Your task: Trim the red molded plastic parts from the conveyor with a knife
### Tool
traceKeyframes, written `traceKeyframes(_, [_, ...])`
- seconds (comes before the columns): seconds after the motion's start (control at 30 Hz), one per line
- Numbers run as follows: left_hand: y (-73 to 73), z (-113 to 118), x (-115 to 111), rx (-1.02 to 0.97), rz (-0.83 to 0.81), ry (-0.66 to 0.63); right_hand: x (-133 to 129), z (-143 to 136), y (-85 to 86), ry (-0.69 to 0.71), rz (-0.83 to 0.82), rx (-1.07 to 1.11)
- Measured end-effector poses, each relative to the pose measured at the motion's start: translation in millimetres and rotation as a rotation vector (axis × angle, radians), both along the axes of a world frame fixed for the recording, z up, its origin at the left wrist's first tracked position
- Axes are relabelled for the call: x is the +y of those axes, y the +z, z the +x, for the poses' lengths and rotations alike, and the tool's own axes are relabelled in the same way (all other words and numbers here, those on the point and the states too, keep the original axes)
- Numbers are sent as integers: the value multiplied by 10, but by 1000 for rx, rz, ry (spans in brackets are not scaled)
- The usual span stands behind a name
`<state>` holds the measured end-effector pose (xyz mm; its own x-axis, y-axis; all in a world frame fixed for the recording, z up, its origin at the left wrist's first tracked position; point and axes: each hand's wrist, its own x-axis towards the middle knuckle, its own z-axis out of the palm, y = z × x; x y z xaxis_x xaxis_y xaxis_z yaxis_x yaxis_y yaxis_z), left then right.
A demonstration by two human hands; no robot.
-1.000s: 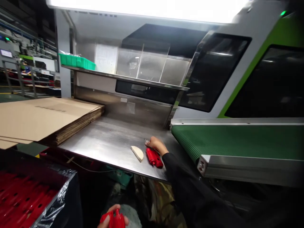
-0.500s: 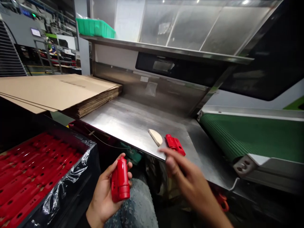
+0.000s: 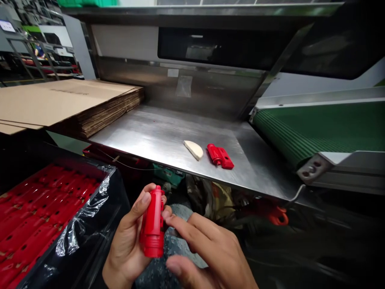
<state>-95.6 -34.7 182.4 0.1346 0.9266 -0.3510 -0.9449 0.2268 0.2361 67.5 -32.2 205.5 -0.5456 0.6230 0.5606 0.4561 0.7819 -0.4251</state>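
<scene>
My left hand (image 3: 129,237) is wrapped round a glossy red plastic housing (image 3: 154,224), held upright with its narrow nub at the top and a ribbed round end below. Close on its right side is my right hand (image 3: 207,249), thumb apart from the fingers; the fingertips are at the housing's edge, and whether they press on it I cannot tell. On the metal table lies a second red plastic part (image 3: 220,156), a cylinder joined to a flat block with a hole. Beside it rests a cream half-round piece (image 3: 193,149), apart from both hands.
To the left stands a dark bin lined with plastic film (image 3: 81,224), holding rows of red parts. Flat cardboard sheets (image 3: 69,100) are stacked on the steel table (image 3: 144,136). A green conveyor belt (image 3: 325,128) runs at the right, and a metal shelf (image 3: 198,14) spans above.
My right hand has come from near the table edge to the red housing in my left hand. The left hand keeps its hold, the housing turned slightly. The camera view has tilted downward.
</scene>
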Motion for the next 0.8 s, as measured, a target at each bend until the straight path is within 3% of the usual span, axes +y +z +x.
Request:
traceKeyframes(0.17, [63, 14, -43, 105, 29, -34, -76, -50, 25, -107, 145, -38])
traceKeyframes(0.53, [133, 0, -91, 150, 84, -63, -117, -83, 108, -137, 243, -58])
traceKeyframes(0.8, [175, -3, -89, 170, 104, -104, -212, -47, 46, -214, 377, -165])
